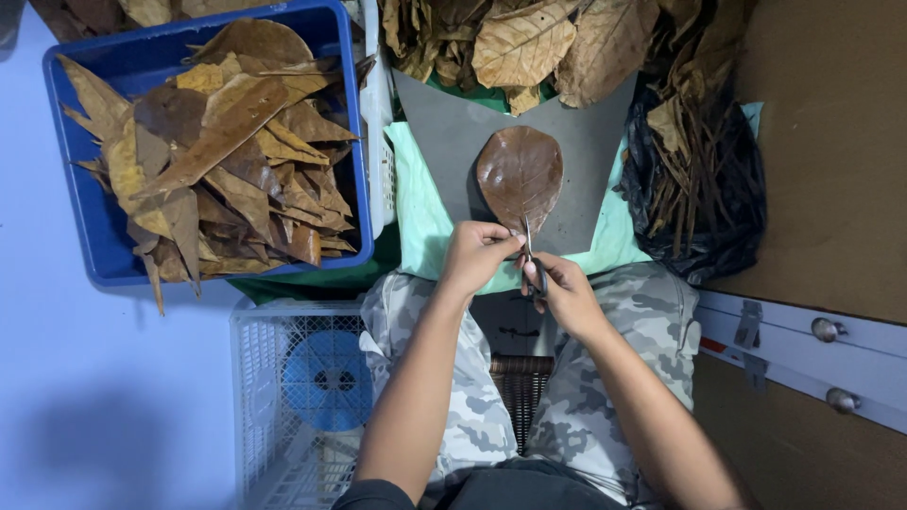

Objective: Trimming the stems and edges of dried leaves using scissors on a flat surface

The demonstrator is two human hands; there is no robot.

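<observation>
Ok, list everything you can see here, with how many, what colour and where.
Broad dry brown leaf: one, brown, on the grey board, stem end at the hands.
Small metal scissors: one, dark grey, at the leaf's stem.
Flat grey board: one, grey, over the lap.
Pale green cloth: one, under the board.
Blue plastic crate: one, upper left, full of dry leaves.
Loose pile of dry leaves: many, tan, top centre.
Black plastic bag: one, right, holding leaf stems.
White plastic basket: one, lower left, over a blue disc.
Left hand: pinches the leaf's stem end.
Right hand: holds the scissors.
</observation>
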